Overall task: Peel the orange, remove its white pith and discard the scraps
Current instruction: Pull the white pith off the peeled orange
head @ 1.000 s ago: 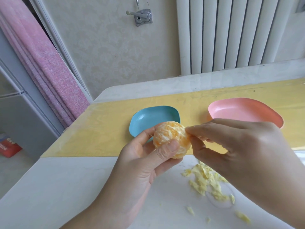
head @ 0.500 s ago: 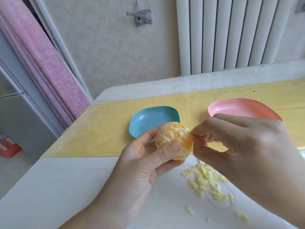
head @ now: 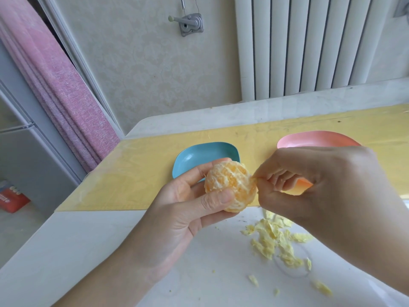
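While the left hand [head: 183,209] cups the peeled orange [head: 231,187] above the bench [head: 88,251], thumb pressed on its front, the right hand [head: 321,187] pinches a thread of white pith at the fruit's right side. Pale pith scraps [head: 274,242] lie heaped on the bench below. Behind stand a blue dish [head: 199,154] and a pink dish [head: 309,139].

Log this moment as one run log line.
left hand: holds peeled orange | right hand: pinching pith at its side | scraps: on table | blue dish, pink dish: empty
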Demonstrator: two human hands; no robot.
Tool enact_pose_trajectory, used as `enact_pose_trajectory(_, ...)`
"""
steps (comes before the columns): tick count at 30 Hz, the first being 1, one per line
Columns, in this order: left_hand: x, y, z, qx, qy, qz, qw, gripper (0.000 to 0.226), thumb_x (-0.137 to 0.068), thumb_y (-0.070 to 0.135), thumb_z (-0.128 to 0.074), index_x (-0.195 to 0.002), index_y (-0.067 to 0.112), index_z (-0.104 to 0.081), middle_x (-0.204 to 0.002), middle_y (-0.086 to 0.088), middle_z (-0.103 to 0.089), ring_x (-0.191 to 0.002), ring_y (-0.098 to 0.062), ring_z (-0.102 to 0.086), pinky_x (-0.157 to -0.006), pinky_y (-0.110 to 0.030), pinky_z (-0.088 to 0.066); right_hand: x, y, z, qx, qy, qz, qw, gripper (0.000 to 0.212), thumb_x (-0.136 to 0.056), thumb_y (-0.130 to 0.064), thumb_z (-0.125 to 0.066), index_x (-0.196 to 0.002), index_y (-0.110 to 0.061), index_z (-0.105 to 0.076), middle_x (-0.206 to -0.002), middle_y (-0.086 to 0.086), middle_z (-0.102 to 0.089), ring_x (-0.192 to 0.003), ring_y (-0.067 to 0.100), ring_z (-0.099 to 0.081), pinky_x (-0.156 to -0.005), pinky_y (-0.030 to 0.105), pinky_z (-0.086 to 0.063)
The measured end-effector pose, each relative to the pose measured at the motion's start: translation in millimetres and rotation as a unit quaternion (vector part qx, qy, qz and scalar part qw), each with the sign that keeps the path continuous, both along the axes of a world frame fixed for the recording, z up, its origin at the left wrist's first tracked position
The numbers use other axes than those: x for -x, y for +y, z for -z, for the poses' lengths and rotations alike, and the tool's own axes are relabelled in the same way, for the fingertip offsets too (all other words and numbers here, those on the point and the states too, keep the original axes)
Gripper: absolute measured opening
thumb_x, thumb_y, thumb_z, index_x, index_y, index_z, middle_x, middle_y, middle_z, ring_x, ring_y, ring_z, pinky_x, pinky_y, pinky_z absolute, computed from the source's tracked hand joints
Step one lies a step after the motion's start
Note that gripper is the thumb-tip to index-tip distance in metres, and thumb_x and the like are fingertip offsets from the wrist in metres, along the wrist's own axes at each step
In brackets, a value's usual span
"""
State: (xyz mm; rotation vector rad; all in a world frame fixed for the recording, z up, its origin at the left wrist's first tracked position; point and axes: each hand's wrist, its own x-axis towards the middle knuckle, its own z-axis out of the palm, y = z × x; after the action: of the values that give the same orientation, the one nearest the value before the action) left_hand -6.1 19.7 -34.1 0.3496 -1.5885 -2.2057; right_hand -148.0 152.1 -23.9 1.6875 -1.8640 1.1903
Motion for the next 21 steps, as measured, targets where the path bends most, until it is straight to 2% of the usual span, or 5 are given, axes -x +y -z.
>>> enact_pose_trajectory(5,-0.4,-0.6,-0.9,0.005,0.017,0.015,1.000,0.066,-0.059,0.021,-0.088,-0.120,0.011,-0.064,-0.110,-0.010,-0.068,-0.097,-0.021,-0.067,-0.078,-0.028,-0.055,3.0,0.3,-3.1,-0.015,-0.106,-0.041,0.993,0.009,-0.064,-0.018,-0.066,-0.061,-0.026,-0.068,-0.054,-0.015,-0.061,-0.057,-0.003,-0.061,-0.055,0.008,-0.047)
enact_pose_trajectory(7,-0.4,-1.5,-1.0,-0.003,0.021,0.018,1.000,0.067,-0.059,0.022,-0.088,-0.120,0.011,-0.064,-0.117,-0.016,-0.065,-0.104,-0.030,-0.065,-0.079,-0.029,-0.055,7.4,-0.7,-4.3,-0.027,-0.145,-0.068,0.987,0.010,-0.068,-0.020,-0.072,-0.066,-0.029,-0.070,-0.061,-0.017,-0.066,-0.061,-0.003,-0.064,-0.059,0.009,-0.049)
enact_pose_trajectory(11,1.1,-4.2,-2.3,-0.040,0.033,0.017,0.999,0.068,-0.059,0.023,-0.088,-0.120,0.006,-0.063,-0.126,-0.025,-0.059,-0.116,-0.042,-0.056,-0.081,-0.030,-0.055,14.3,-1.6,-6.3,-0.043,-0.244,-0.161,0.956,0.013,-0.081,-0.016,-0.073,-0.083,-0.029,-0.075,-0.075,-0.019,-0.072,-0.074,0.000,-0.069,-0.070,0.017,-0.054)
enact_pose_trajectory(17,2.1,-0.4,-1.2,-0.061,0.037,0.036,0.997,0.064,-0.062,0.023,-0.087,-0.118,0.004,-0.063,-0.118,-0.021,-0.065,-0.109,-0.039,-0.062,-0.081,-0.031,-0.055,14.1,-5.6,-1.7,-0.021,-0.313,-0.219,0.924,0.025,-0.069,-0.037,-0.075,-0.092,-0.028,-0.076,-0.084,-0.002,-0.072,-0.082,0.018,-0.070,-0.074,0.040,-0.058)
enact_pose_trajectory(21,2.6,2.9,1.3,-0.078,0.038,0.044,0.995,0.063,-0.064,0.022,-0.086,-0.119,0.003,-0.063,-0.117,-0.021,-0.065,-0.109,-0.040,-0.062,-0.082,-0.031,-0.055,12.8,-9.2,3.7,0.011,-0.352,-0.226,0.908,0.021,-0.065,-0.032,-0.074,-0.083,-0.022,-0.078,-0.084,0.001,-0.072,-0.081,0.018,-0.070,-0.074,0.034,-0.057)
